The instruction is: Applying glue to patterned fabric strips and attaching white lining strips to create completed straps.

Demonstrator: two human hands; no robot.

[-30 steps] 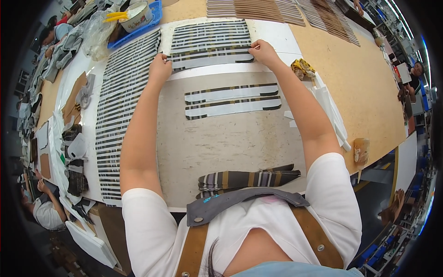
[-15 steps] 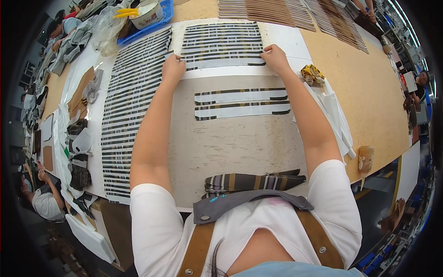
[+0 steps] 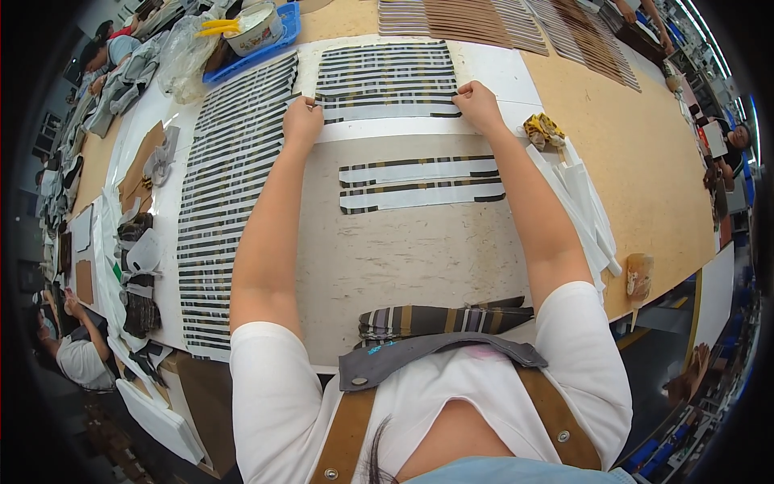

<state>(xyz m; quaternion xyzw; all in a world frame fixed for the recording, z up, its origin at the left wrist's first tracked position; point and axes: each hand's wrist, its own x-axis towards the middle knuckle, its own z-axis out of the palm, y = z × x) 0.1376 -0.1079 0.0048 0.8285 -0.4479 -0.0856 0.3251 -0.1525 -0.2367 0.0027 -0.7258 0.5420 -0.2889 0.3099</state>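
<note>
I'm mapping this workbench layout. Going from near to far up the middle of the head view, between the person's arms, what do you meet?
Folded striped fabric bundle → bare work board → two loose striped strips → striped strip held by left hand and right hand → striped sheet.

I see a big wooden table (image 3: pixel 645 153). On it lie rows of striped strips (image 3: pixel 230 185), two loose strips (image 3: pixel 419 184) and a blue tray (image 3: pixel 266 44).
</note>
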